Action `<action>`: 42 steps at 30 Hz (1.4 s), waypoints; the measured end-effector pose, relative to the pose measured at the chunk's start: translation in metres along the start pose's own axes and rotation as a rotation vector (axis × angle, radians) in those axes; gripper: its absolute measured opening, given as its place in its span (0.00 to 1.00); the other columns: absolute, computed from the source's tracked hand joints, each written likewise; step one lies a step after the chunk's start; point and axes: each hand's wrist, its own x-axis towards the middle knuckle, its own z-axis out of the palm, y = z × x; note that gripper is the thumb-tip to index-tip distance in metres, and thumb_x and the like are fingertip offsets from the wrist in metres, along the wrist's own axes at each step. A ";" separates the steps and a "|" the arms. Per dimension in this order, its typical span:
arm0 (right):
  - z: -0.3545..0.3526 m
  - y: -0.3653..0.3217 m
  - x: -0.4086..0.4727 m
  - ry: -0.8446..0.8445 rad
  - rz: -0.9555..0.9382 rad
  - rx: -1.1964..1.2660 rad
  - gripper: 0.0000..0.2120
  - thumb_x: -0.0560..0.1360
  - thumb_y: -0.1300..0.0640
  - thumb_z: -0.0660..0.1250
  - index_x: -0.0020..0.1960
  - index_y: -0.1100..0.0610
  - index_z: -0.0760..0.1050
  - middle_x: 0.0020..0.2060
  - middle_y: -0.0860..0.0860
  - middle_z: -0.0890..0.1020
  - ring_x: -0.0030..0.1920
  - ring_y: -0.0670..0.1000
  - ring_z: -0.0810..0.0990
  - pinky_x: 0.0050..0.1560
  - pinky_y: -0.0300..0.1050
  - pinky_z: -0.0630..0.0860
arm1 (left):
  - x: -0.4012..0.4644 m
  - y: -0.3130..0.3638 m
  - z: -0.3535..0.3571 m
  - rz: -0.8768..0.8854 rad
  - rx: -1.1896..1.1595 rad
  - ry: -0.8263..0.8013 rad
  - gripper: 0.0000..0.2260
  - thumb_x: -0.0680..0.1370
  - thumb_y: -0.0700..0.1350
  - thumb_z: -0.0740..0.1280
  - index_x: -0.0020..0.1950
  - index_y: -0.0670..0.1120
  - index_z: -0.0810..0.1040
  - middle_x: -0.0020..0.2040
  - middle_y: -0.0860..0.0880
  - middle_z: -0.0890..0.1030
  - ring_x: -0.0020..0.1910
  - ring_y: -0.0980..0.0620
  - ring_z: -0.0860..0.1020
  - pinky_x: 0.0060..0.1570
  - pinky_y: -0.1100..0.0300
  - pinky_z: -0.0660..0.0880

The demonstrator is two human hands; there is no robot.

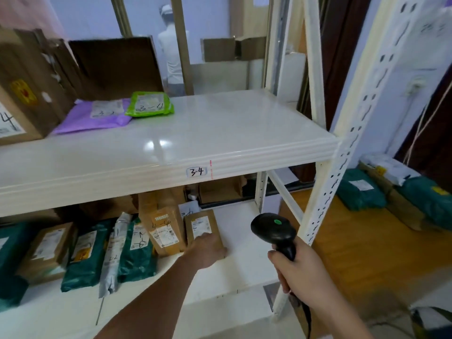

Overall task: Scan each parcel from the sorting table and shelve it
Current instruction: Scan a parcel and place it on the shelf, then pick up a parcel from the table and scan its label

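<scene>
My left hand (207,249) reaches under the upper shelf and holds a small brown cardboard parcel (201,226) with a white label, standing on the lower shelf (244,260) at the right end of a row of parcels. Whether the fingers curl round it is hidden. My right hand (297,272) grips the handle of a black barcode scanner (274,230) with a green dot on its head, held upright to the right of the parcel.
The upper shelf (220,133), tagged 3-4, carries a green pouch (149,104), a purple mailer (97,117) and brown boxes (27,94). Green bags (140,250) and boxes fill the lower shelf's left. A white upright post (342,143) stands right; parcels (367,192) lie on the floor. A person stands far behind.
</scene>
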 end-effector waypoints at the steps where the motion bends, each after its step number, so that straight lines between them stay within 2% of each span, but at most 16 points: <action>1: -0.002 -0.001 -0.009 0.030 -0.006 0.011 0.03 0.78 0.59 0.68 0.48 0.53 0.74 0.26 0.49 0.76 0.27 0.46 0.76 0.32 0.39 0.76 | -0.005 0.012 -0.005 0.035 0.074 0.000 0.33 0.77 0.67 0.65 0.76 0.49 0.69 0.73 0.50 0.71 0.71 0.45 0.72 0.67 0.54 0.71; 3: -0.006 -0.001 -0.029 0.099 -0.019 0.034 0.03 0.78 0.59 0.68 0.48 0.53 0.75 0.29 0.49 0.76 0.30 0.47 0.76 0.38 0.42 0.75 | -0.012 0.034 -0.011 0.118 0.146 0.018 0.35 0.76 0.70 0.63 0.78 0.54 0.68 0.78 0.52 0.68 0.74 0.46 0.69 0.72 0.52 0.68; 7: -0.014 0.003 -0.076 0.215 -0.011 0.077 0.03 0.77 0.59 0.68 0.48 0.53 0.75 0.30 0.51 0.77 0.29 0.48 0.76 0.31 0.41 0.75 | -0.035 0.080 -0.017 0.267 0.191 -0.003 0.33 0.78 0.68 0.66 0.79 0.56 0.67 0.81 0.53 0.65 0.77 0.47 0.67 0.75 0.49 0.64; 10: -0.026 0.015 -0.113 0.327 -0.020 0.061 0.03 0.76 0.56 0.68 0.46 0.50 0.75 0.28 0.49 0.79 0.30 0.49 0.78 0.35 0.48 0.77 | -0.056 0.116 -0.007 0.345 0.226 -0.055 0.32 0.79 0.67 0.66 0.80 0.55 0.66 0.79 0.51 0.68 0.75 0.46 0.69 0.75 0.47 0.66; 14: -0.048 0.033 -0.159 0.462 0.023 0.111 0.01 0.77 0.58 0.67 0.47 0.54 0.75 0.26 0.51 0.77 0.26 0.49 0.76 0.31 0.46 0.75 | -0.083 0.159 0.023 0.465 0.314 -0.190 0.29 0.82 0.63 0.64 0.79 0.50 0.68 0.77 0.48 0.72 0.73 0.45 0.73 0.70 0.50 0.70; 18: -0.083 0.055 -0.197 0.586 0.033 0.087 0.02 0.75 0.58 0.67 0.46 0.52 0.75 0.26 0.51 0.77 0.27 0.50 0.76 0.34 0.48 0.75 | -0.090 0.202 0.060 0.542 0.301 -0.266 0.36 0.76 0.70 0.65 0.78 0.50 0.68 0.75 0.47 0.73 0.66 0.44 0.77 0.61 0.52 0.78; 20: -0.104 0.066 -0.213 0.639 0.049 0.085 0.02 0.75 0.57 0.67 0.44 0.52 0.75 0.26 0.51 0.76 0.28 0.50 0.75 0.34 0.49 0.73 | -0.098 0.232 0.078 0.578 0.321 -0.296 0.40 0.73 0.73 0.64 0.76 0.49 0.70 0.74 0.46 0.73 0.67 0.43 0.76 0.65 0.47 0.76; 23: -0.140 0.080 -0.235 0.712 0.048 0.073 0.01 0.73 0.55 0.67 0.43 0.50 0.75 0.26 0.51 0.76 0.27 0.51 0.75 0.35 0.50 0.72 | -0.107 0.278 0.102 0.644 0.370 -0.305 0.38 0.78 0.69 0.63 0.81 0.47 0.65 0.78 0.45 0.70 0.73 0.44 0.72 0.68 0.52 0.70; 26: -0.174 0.095 -0.249 0.742 0.067 0.060 0.03 0.74 0.56 0.66 0.46 0.55 0.74 0.25 0.54 0.76 0.25 0.52 0.75 0.32 0.50 0.74 | -0.105 0.318 0.129 0.648 0.346 -0.299 0.41 0.78 0.70 0.63 0.83 0.47 0.59 0.81 0.45 0.64 0.77 0.44 0.68 0.74 0.50 0.68; 30: -0.214 0.114 -0.252 0.778 0.086 0.073 0.03 0.76 0.60 0.66 0.49 0.59 0.75 0.27 0.56 0.75 0.25 0.52 0.74 0.30 0.49 0.75 | -0.101 0.358 0.167 0.670 0.332 -0.281 0.37 0.80 0.67 0.63 0.82 0.46 0.62 0.81 0.45 0.66 0.77 0.44 0.68 0.73 0.51 0.67; 35: -0.241 0.135 -0.230 0.754 0.106 0.059 0.02 0.76 0.58 0.66 0.47 0.55 0.74 0.25 0.54 0.76 0.24 0.51 0.75 0.31 0.50 0.76 | -0.087 0.377 0.200 0.649 0.368 -0.349 0.34 0.82 0.64 0.62 0.81 0.45 0.64 0.80 0.45 0.67 0.76 0.44 0.69 0.71 0.53 0.67; 39: -0.264 0.146 -0.191 0.730 0.105 0.032 0.03 0.76 0.54 0.68 0.47 0.51 0.74 0.24 0.53 0.77 0.24 0.51 0.76 0.32 0.50 0.76 | -0.049 0.389 0.211 0.605 0.350 -0.383 0.35 0.81 0.66 0.63 0.82 0.47 0.64 0.80 0.46 0.67 0.76 0.44 0.68 0.73 0.52 0.67; 42: -0.286 0.149 -0.152 0.705 0.102 0.034 0.04 0.77 0.54 0.69 0.48 0.53 0.74 0.24 0.54 0.77 0.23 0.52 0.76 0.29 0.47 0.75 | -0.009 0.406 0.214 0.564 0.327 -0.395 0.35 0.80 0.66 0.64 0.81 0.48 0.65 0.79 0.46 0.68 0.75 0.44 0.69 0.73 0.52 0.67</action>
